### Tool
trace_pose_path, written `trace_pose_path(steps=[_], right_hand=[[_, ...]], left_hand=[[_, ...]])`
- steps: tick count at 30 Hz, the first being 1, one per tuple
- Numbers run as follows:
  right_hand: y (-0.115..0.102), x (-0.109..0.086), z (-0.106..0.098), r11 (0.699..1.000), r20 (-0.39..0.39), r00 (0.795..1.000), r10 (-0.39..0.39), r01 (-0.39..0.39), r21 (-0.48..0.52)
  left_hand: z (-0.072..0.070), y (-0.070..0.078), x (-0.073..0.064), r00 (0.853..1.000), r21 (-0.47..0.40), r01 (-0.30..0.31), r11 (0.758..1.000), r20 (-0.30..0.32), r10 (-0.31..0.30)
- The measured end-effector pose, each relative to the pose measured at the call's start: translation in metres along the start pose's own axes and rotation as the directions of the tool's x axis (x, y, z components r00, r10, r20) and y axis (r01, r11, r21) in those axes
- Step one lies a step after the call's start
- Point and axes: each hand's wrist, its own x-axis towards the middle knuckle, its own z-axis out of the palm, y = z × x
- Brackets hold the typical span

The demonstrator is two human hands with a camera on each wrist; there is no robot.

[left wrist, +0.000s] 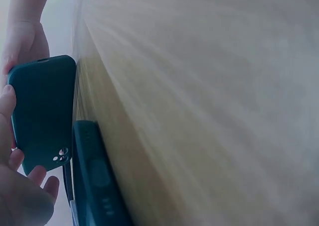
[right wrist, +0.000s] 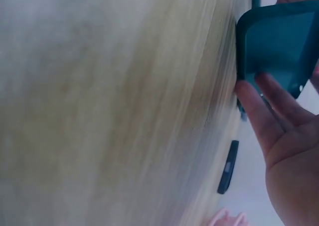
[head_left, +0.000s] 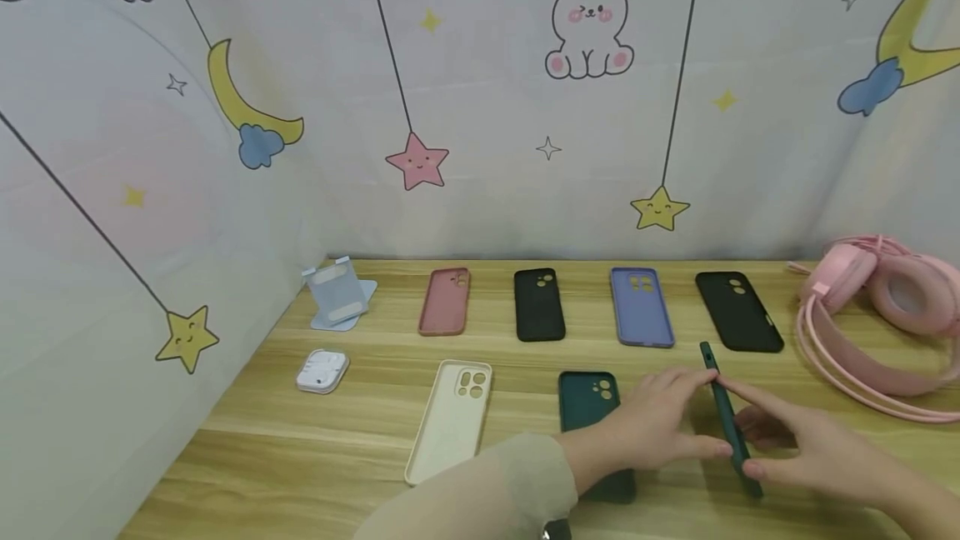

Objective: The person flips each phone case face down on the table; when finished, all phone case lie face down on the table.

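Between left hand [head_left: 654, 423] and right hand [head_left: 813, 447] stands a plain green case [left wrist: 42, 106].

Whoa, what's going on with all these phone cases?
A person's left hand and right hand hold a dark green, rectangular phone case turned up on edge over the wooden table. A second dark green phone case lies flat, partly hidden by the left wrist. A cream phone case lies further left. Behind, a pink case, black case, purple-blue case and another black case form a row.
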Motion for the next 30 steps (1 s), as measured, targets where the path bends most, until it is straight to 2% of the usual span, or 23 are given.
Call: trace_pose_path(steps=[4, 8, 14, 19, 24, 30], right_hand=[[-0.003, 0.001, -0.003, 0.998, 0.023, 1.000, 0.007, -0.009, 0.069], [-0.005, 0.001, -0.005, 0.996, 0.022, 1.000, 0.015, -0.017, 0.088], [-0.006, 0.001, -0.005, 0.997, 0.012, 1.000, 0.003, -0.004, 0.078], [-0.004, -0.001, -0.005, 0.991, 0.022, 1.000, -0.009, 0.006, 0.135], [0.000, -0.004, -0.007, 0.968, 0.055, 0.998, 0.005, -0.019, 0.251], [0.006, -0.006, -0.009, 0.912, 0.113, 0.993, 0.021, -0.066, 0.405]], left_hand=[[0.001, 0.001, 0.001, 1.000, -0.017, 0.010, 1.000, -0.024, -0.010], [0.001, 0.002, 0.003, 0.999, -0.018, 0.009, 1.000, -0.040, -0.010], [0.003, 0.004, 0.004, 0.999, -0.034, -0.003, 0.999, -0.039, 0.001], [0.006, 0.005, 0.004, 1.000, -0.035, 0.016, 0.999, -0.017, -0.016], [0.010, 0.006, 0.007, 1.000, -0.007, 0.025, 1.000, 0.009, -0.025], [0.016, 0.010, 0.007, 0.996, 0.075, 0.043, 0.996, 0.068, -0.049]])
